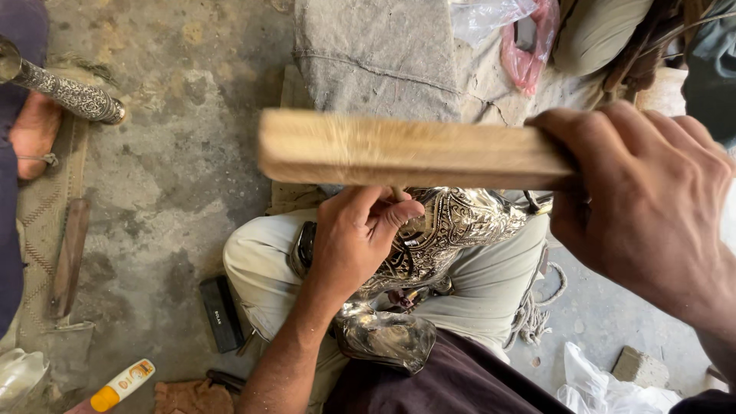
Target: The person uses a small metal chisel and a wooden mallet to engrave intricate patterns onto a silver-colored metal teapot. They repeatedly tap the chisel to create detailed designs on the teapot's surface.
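The right hand (652,207) is closed in a full grip around one end of a flat, pale wooden bar (406,149), which extends horizontally to the left, raised above the lap. The left hand (356,238) rests on an embossed, shiny silver-coloured metal vessel (452,230); its fingers are curled and pinch a small tool whose tip stands just under the wooden bar. The tool itself is mostly hidden by the fingers. The metal vessel lies tilted across the lap, on the person's light khaki trousers (483,284), at the centre of the scene. Its smooth, rounded lower part (383,337) points toward the near side.

On the concrete floor (176,176) at the left, a black rectangular block (220,313) lies just beside the thigh. A white and yellow tube (123,385) lies at the near left. A wooden-handled tool (69,257) lies further left on a mat. At the far left, another person's hand (34,130) holds an engraved metal cylinder (65,92). A grey cloth (376,54) and a pink plastic bag (525,50) lie on the far side. A coil of rope (537,314) lies right of the leg.
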